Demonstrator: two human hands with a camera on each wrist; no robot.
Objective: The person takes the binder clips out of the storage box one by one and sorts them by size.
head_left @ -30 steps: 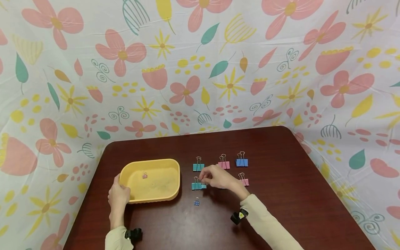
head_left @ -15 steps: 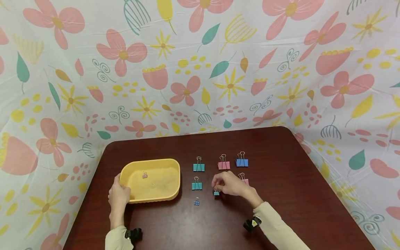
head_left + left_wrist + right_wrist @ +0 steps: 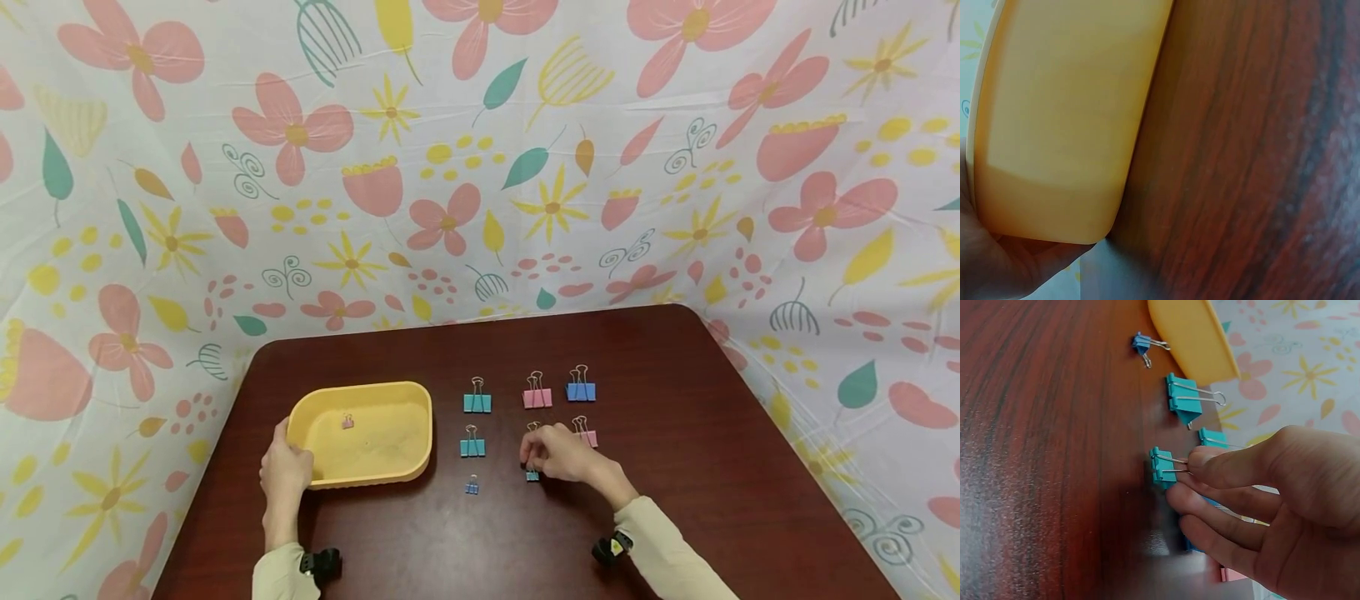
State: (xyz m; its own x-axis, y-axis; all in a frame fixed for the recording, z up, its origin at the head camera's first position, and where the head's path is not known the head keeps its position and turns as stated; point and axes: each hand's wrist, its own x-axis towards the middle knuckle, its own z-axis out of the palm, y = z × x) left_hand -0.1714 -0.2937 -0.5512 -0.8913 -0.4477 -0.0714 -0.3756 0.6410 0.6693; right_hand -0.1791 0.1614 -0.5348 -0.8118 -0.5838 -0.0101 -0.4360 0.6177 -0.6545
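My left hand grips the left end of a yellow plastic bin, with the thumb over the rim. A small pink binder clip lies inside the bin. With thumb and fingers, my right hand pinches a small teal binder clip by its wire handles. Whether this clip touches the table is hard to tell. Behind the right hand, a blue binder clip is mostly hidden. Left of that hand are a medium teal clip and a tiny blue clip.
Along the back row stand a large teal clip, a large pink clip and a large blue clip. Another pink clip is partly behind the right hand. A floral cloth rises behind the dark wooden table.
My right hand has carried the small teal clip from beside the medium teal clip to the right and slightly nearer. The left hand and bin have stayed put.
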